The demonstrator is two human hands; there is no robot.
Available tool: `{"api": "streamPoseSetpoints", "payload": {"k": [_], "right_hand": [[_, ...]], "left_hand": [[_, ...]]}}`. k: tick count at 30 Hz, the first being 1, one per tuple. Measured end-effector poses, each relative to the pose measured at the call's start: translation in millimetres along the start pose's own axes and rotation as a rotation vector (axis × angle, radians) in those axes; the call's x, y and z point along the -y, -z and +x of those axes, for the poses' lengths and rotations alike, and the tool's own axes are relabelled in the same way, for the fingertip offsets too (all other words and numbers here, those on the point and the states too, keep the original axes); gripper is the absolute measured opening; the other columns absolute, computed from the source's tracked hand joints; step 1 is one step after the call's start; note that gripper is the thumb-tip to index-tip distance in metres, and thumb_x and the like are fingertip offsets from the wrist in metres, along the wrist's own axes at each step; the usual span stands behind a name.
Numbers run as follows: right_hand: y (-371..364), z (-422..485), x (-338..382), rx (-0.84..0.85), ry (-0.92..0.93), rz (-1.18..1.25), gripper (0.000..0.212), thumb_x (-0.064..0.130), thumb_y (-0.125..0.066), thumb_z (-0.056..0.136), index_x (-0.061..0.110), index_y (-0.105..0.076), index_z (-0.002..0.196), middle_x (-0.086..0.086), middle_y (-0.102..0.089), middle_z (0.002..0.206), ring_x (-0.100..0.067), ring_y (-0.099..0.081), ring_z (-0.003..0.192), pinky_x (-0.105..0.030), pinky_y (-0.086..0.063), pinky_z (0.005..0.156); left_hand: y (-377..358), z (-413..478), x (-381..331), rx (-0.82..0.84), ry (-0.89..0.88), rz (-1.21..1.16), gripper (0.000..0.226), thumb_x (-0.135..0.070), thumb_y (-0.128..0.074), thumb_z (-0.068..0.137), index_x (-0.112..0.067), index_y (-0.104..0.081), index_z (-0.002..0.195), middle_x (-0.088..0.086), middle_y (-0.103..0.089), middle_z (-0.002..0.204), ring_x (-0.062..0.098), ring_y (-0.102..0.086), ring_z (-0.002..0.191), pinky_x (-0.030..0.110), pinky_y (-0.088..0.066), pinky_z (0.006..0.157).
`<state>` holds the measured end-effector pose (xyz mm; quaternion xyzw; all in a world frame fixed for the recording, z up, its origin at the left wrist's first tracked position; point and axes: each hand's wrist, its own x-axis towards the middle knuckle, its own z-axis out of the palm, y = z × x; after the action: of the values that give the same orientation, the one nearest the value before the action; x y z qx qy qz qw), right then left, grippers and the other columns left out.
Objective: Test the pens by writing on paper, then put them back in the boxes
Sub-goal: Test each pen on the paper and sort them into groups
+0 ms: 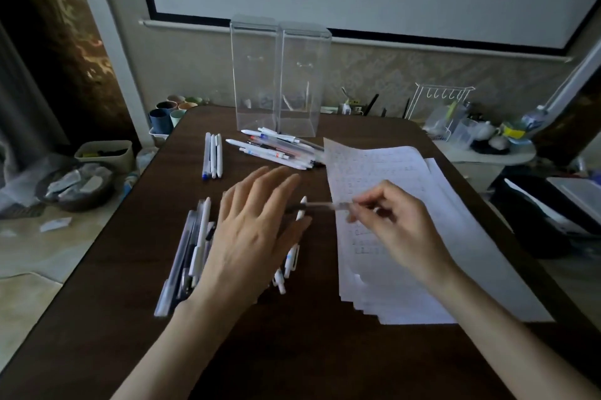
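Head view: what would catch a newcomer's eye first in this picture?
First the two hands in the middle: the left hand spread open over a pile of pens near the table's front left, the right hand pinching a clear pen over the stack of written paper. Behind them, two tall clear boxes stand side by side at the far edge, with more pens heaped before them.
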<state>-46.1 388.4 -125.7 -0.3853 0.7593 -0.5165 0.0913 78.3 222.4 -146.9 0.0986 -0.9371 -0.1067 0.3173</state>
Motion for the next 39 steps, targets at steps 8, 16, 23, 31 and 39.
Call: {"api": "streamPoseSetpoints", "payload": {"k": [8,16,23,31,39], "right_hand": [[63,-50,-19,-0.174,0.022,0.429,0.028,0.049,-0.076,0.067,0.024,-0.067,0.076,-0.002,-0.064,0.069,-0.013,-0.061,0.071,-0.020,-0.050,0.073],[73,-46,-52,-0.059,-0.108,0.357,0.011,0.030,-0.065,0.078,0.019,-0.065,0.081,0.004,-0.060,0.064,-0.007,-0.058,0.067,-0.013,-0.047,0.070],[62,-47,-59,-0.036,-0.074,0.348,0.024,0.031,-0.061,0.080,0.008,-0.062,0.085,-0.003,-0.066,0.070,-0.010,-0.064,0.072,-0.014,-0.047,0.072],[61,-48,-58,0.084,-0.020,0.349,0.022,0.038,-0.059,0.081,0.020,-0.065,0.091,-0.010,-0.067,0.082,-0.016,-0.067,0.077,-0.021,-0.052,0.075],[81,-45,-61,-0.397,0.015,0.403,0.016,0.028,-0.057,0.090,0.014,-0.065,0.085,0.002,-0.066,0.065,-0.012,-0.060,0.063,-0.022,-0.046,0.062]], "left_hand": [[-30,20,-65,0.146,-0.304,-0.179,0.033,-0.032,-0.035,0.095,-0.011,-0.061,0.100,0.000,-0.058,0.086,0.014,-0.057,0.065,0.027,-0.046,0.051],[-85,24,-91,0.218,-0.289,-0.224,0.034,-0.030,-0.036,0.094,-0.004,-0.057,0.097,0.007,-0.056,0.084,0.021,-0.057,0.068,0.024,-0.040,0.061],[-73,17,-87,0.297,-0.213,-0.248,0.036,-0.042,-0.027,0.094,-0.013,-0.047,0.088,-0.002,-0.056,0.071,0.019,-0.052,0.056,0.030,-0.038,0.047],[-68,16,-86,0.257,-0.238,-0.201,0.036,-0.054,-0.024,0.091,-0.024,-0.043,0.088,-0.006,-0.051,0.055,0.016,-0.044,0.042,0.024,-0.030,0.038],[-68,18,-85,0.257,-0.190,-0.232,0.064,-0.066,-0.025,0.088,-0.018,-0.044,0.126,-0.009,-0.052,0.081,0.011,-0.055,0.076,0.024,-0.039,0.065]]}}
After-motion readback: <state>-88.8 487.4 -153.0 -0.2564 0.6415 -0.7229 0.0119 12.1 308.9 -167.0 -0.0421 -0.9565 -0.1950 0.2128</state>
